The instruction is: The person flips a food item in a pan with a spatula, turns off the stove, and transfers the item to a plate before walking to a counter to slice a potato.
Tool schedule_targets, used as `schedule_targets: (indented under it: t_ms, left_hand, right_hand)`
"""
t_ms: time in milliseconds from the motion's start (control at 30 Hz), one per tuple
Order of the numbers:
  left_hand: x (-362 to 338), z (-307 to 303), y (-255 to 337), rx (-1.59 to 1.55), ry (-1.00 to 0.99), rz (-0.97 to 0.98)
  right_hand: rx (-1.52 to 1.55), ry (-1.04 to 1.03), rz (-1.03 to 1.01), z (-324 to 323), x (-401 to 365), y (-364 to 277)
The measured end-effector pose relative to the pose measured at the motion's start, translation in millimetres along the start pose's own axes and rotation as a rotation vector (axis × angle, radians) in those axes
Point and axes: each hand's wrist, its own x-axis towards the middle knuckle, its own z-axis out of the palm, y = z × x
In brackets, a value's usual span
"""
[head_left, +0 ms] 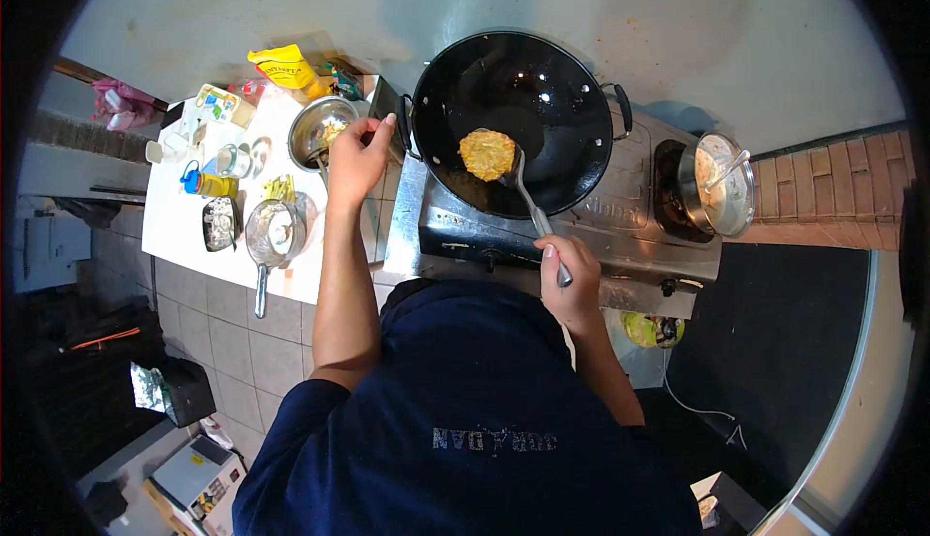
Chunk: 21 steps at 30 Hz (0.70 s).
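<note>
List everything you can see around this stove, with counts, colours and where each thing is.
wok: 1, black, on the stove's left burner
patty: 1, golden, in the wok, at the spatula's tip
spatula: 1, metal, reaching into the wok
stove: 1, silver, centre
pot: 1, metal, right burner, utensil inside
steel bowl: 1, silver, left of the wok
packet: 1, yellow, behind the bowl
long-handled pan: 1, metal, table's near edge
table: 1, white, left
left hand: over the steel bowl
right hand: gripping the spatula handle
</note>
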Motion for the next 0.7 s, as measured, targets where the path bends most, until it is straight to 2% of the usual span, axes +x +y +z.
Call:
schedule_targets:
  t_ms: [400, 700]
  left_hand:
    - [1, -3, -1, 0.022, 0.010, -0.007]
    - [0, -2, 2, -0.025, 0.007, -0.007]
  right_hand:
    - [0.013, -0.030, 0.020, -4, 1, -4]
    - [0.027, 0.020, 0.040, 0, 0, 4]
